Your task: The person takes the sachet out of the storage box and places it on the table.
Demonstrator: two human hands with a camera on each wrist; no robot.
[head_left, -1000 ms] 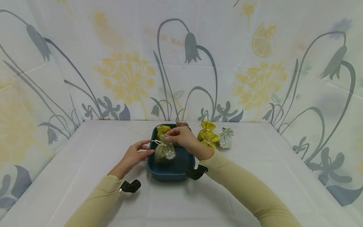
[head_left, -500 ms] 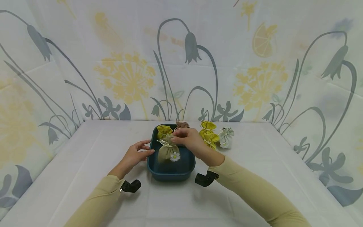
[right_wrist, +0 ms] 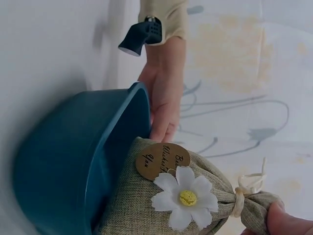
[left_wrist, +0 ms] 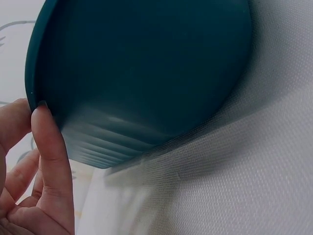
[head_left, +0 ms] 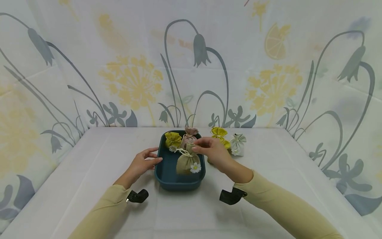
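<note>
A beige drawstring pouch [head_left: 185,163] with a white daisy [right_wrist: 187,198] and a round brown tag [right_wrist: 159,160] hangs upright within the outline of a dark blue plastic tub [head_left: 180,186]. My right hand [head_left: 219,154] pinches its gathered neck between thumb and fingers; in the right wrist view only fingertips show. My left hand [head_left: 146,161] holds the tub's left rim, thumb and finger at its edge in the left wrist view. Behind the beige pouch, a yellow pouch [head_left: 173,139] and a pinkish pouch [head_left: 191,131] sit at the tub's far end.
To the tub's right stand yellow pouches [head_left: 219,132], partly hidden by my right hand, and a pale grey-green pouch [head_left: 238,144]. A floral-printed cloth backdrop [head_left: 137,83] rises behind the white-covered table [head_left: 113,142].
My right hand has moved right and slightly toward me with the beige pouch, uncovering the yellow and pinkish pouches in the tub. My left hand stays at the rim.
</note>
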